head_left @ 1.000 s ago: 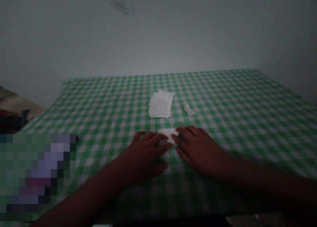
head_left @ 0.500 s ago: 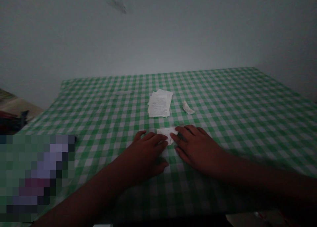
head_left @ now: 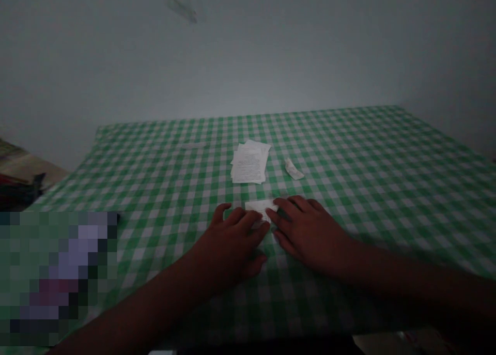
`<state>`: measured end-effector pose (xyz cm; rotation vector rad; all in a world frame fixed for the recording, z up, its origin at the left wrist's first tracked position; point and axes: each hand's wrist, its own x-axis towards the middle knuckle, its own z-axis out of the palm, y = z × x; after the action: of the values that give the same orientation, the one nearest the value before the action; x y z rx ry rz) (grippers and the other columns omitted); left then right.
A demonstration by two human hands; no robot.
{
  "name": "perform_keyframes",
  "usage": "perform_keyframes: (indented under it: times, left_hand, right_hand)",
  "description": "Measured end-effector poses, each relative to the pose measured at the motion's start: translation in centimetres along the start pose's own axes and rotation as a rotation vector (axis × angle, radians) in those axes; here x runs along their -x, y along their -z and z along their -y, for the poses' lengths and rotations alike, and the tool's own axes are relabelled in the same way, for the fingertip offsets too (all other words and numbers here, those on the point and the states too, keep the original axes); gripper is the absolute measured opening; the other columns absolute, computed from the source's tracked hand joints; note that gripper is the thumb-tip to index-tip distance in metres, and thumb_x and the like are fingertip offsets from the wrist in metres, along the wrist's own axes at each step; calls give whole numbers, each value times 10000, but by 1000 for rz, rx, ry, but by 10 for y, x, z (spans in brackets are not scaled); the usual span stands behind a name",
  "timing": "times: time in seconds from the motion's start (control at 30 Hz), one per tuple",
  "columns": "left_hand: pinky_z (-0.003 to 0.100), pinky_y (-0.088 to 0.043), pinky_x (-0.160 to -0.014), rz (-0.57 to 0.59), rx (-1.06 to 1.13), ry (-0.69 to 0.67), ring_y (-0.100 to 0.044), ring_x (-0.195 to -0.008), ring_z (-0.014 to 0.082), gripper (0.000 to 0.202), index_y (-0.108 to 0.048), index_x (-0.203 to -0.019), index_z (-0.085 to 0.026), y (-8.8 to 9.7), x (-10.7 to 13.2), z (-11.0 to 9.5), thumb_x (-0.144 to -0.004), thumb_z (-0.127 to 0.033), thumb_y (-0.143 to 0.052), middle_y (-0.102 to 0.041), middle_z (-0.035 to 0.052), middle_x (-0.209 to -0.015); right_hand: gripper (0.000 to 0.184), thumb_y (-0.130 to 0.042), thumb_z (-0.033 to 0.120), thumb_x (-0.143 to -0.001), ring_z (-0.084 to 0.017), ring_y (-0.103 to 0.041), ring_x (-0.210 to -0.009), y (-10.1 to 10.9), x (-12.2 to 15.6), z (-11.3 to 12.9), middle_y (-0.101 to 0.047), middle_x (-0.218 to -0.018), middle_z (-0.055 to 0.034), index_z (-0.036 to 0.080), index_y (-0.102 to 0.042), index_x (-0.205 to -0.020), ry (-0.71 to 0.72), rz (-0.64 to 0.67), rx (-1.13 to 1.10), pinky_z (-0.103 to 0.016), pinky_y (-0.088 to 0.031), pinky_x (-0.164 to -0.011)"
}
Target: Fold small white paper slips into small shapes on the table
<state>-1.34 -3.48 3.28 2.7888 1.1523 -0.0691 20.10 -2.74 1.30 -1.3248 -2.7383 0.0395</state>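
Note:
A small folded white paper slip lies on the green-and-white checked tablecloth, close to the table's near side. My left hand comes at it from the lower left, fingertips on its lower edge. My right hand presses in from the right, fingertips on the slip's right end. Farther back stands a loose stack of printed white sheets. Just right of that stack lies a small crumpled paper scrap. Neither hand touches the stack or the scrap.
A pale wall rises behind the table. Dark fabric lies beyond the cloth's left edge. A pixelated patch hides the lower left of the view. Checked cloth spreads around the papers on both sides.
My left hand has shifted slightly, its fingers curling closer to the slip. The right hand, the slip and the papers stay nearly in place.

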Motion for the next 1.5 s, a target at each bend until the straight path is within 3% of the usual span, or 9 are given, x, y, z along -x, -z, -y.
perform_keyframes:
  times: [0.37,0.53,0.7,0.93,1.2,1.5]
  left_hand:
    - [622,-177,-1090,-43,59,-51,-333,-1387,301,508,-438,-1353,-271,-4,-1,9,-870,-353,-572,-401,69,-1508]
    - [621,-142,-1102,-39,80,-59,-357,-1384,295,520,-429,-1370,-262,-3,-2,12,-871,-329,-559,-415,71,-1508]
    - [625,-143,-1099,-48,66,-60,-383,-1371,304,558,-408,-1401,-276,-4,-1,13,-868,-342,-555,-391,76,-1527]
    - [620,-171,-1093,-70,37,-57,-388,-1362,306,513,-455,-1358,-254,-6,-1,8,-859,-322,-549,-401,84,-1520]
    - [636,-205,-1068,-74,65,-47,-418,-1322,312,447,-513,-1286,-243,-5,-2,5,-847,-306,-569,-439,77,-1485]
    - [612,-252,-1041,-52,103,-68,-421,-1301,337,548,-470,-1379,-303,-4,1,5,-850,-376,-593,-400,111,-1492]
  right_hand:
    - [441,-507,320,-936,-379,-398,-1308,-3,0,-2,-455,-1468,-108,245,-510,-1370,-1,-51,-30,-569,-414,-979]
    - [438,-506,326,-939,-394,-374,-1328,0,2,-7,-399,-1509,-120,241,-518,-1369,30,-47,-20,-594,-412,-971]
    - [314,-461,314,-967,-389,-379,-1332,9,4,-11,-408,-1513,-75,278,-641,-1222,86,-5,13,-596,-403,-964]
    - [294,-498,328,-956,-397,-391,-1324,13,1,-19,-437,-1494,-56,364,-661,-1198,34,3,64,-602,-408,-926]
    - [258,-520,315,-931,-389,-411,-1297,14,-6,-36,-474,-1462,-72,294,-706,-1109,-61,-30,120,-576,-421,-905]
    - [322,-626,330,-840,-303,-511,-1144,-5,-11,-22,-580,-1287,-95,196,-628,-1133,-94,-187,-179,-481,-445,-922]
